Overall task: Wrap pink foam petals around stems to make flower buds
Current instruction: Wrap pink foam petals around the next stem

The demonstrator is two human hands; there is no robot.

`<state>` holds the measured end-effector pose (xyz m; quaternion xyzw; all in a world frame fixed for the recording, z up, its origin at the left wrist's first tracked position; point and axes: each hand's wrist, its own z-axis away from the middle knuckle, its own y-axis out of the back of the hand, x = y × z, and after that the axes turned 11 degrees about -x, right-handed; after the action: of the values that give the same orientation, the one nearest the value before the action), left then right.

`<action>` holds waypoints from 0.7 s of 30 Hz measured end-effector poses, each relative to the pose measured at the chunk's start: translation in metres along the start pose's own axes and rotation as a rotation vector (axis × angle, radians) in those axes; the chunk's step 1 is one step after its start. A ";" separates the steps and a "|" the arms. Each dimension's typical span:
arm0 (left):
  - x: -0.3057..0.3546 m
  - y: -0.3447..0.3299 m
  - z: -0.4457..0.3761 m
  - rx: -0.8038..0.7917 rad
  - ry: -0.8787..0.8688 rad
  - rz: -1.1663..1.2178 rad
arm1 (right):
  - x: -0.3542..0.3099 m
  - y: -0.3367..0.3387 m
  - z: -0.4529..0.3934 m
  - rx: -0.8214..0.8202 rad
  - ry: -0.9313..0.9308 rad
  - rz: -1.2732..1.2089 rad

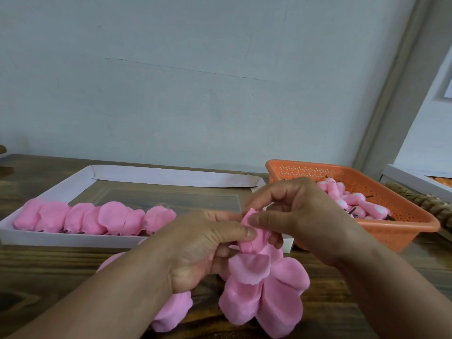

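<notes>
Petal (252, 232) pinched by left hand (208, 250) and right hand (300, 216) | risk: thumb slip unrolls wrap | stem hidden

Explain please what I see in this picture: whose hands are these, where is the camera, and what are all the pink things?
There is one picture, taken by a camera worn on a person's head, looking down at their own hands. The left hand and the right hand together pinch a half-wrapped pink bud, with loose petals hanging below it. On the wooden table lies a white cardboard tray holding a row of pink petal pieces. To the right stands an orange basket with pink buds in it, probably finished ones.
</notes>
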<state>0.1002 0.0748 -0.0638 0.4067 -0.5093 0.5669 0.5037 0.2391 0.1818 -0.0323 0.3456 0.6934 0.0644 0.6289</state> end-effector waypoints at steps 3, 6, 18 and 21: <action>0.000 -0.001 0.000 0.009 -0.013 0.029 | 0.000 -0.002 -0.001 0.027 -0.003 -0.012; 0.001 -0.004 -0.001 0.037 -0.040 0.063 | 0.001 -0.002 -0.003 0.080 0.004 -0.004; -0.001 -0.005 -0.003 -0.115 -0.115 0.179 | 0.004 0.006 -0.001 0.159 -0.061 0.006; -0.002 -0.009 -0.002 -0.117 -0.153 0.125 | 0.004 0.008 -0.002 0.170 -0.045 -0.011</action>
<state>0.1095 0.0758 -0.0648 0.3859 -0.6030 0.5338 0.4500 0.2405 0.1904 -0.0312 0.3954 0.6839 -0.0063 0.6131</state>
